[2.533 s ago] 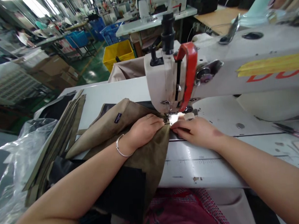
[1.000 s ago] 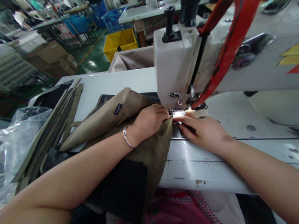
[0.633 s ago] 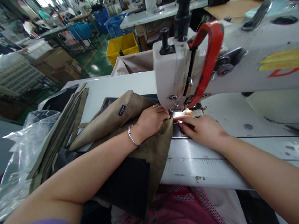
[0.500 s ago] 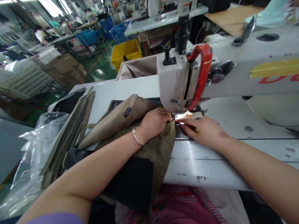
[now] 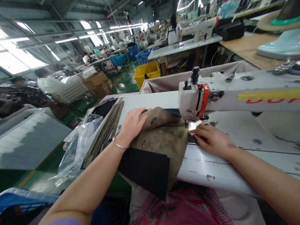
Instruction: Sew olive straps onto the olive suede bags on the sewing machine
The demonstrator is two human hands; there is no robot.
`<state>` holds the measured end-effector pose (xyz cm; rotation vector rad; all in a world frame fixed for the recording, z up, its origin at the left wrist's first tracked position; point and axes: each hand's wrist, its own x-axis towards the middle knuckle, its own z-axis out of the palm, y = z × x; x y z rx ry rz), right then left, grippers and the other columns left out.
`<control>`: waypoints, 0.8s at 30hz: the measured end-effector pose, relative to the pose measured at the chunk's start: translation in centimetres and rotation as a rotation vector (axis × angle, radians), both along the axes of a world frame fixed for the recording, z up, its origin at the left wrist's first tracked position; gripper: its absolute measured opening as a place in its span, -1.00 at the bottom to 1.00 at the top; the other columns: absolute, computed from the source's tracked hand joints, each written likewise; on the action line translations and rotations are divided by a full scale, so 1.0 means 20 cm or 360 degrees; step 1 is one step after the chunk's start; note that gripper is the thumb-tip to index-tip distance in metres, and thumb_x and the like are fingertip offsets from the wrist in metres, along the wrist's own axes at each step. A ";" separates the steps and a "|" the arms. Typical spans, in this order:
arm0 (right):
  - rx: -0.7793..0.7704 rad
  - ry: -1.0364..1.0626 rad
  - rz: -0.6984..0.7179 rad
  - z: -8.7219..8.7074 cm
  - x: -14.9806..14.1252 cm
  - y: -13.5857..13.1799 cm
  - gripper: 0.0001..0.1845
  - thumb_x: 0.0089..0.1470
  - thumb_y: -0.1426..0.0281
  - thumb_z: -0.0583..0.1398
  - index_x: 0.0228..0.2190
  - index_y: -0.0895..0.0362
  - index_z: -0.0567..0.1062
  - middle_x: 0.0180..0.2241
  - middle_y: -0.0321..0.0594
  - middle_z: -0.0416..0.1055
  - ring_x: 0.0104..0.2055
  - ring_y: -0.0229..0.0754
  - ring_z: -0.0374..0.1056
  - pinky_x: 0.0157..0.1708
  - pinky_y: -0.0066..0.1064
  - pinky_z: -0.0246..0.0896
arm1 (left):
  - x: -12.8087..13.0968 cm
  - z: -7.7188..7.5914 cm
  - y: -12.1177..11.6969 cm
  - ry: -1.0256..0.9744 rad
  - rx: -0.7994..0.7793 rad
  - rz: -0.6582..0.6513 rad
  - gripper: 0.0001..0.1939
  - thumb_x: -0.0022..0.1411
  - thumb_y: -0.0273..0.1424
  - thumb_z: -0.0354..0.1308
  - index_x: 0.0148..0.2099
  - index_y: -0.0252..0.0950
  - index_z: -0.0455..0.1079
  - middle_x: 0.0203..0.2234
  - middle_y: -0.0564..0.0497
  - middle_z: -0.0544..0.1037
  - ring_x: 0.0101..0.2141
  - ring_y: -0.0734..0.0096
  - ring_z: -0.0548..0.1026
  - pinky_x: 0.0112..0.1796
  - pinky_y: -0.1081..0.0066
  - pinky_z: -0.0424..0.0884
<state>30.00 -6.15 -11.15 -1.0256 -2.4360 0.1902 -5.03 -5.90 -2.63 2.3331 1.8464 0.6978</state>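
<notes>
A brown suede-like fabric piece with a zipper line and a small dark label lies under the head of the sewing machine. A black panel attached to it hangs over the table's front edge. My left hand rests at the fabric's left side, fingers stretched out and thumb apart. Close to the lit needle area, my right hand has its fingers pressed together by the fabric's right edge. What those fingers pinch, if anything, is hidden.
Stacked brown strips lie on the table's left, beside a clear plastic bag. A yellow bin and cardboard boxes stand beyond. Behind is another sewing machine. A blue basket is at lower left.
My left hand has moved left, away from the needle, and its fingers have opened out. The right hand stays by the needle. The head view has tilted up and turned left.
</notes>
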 end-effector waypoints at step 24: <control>0.0047 0.0498 0.0181 -0.02 -0.42 -0.69 -0.68 0.14 0.58 -0.01 -0.15 0.07 0.40 -0.13 -0.18 0.50 -0.02 -0.10 0.40 0.13 0.00 0.18 | -0.09 0.49 -0.62 0.0178 0.0685 0.0054 -0.78 0.34 -0.31 0.05 -0.08 -0.23 0.46 -0.32 0.05 0.56 -0.33 0.41 0.50 -0.25 0.47 0.39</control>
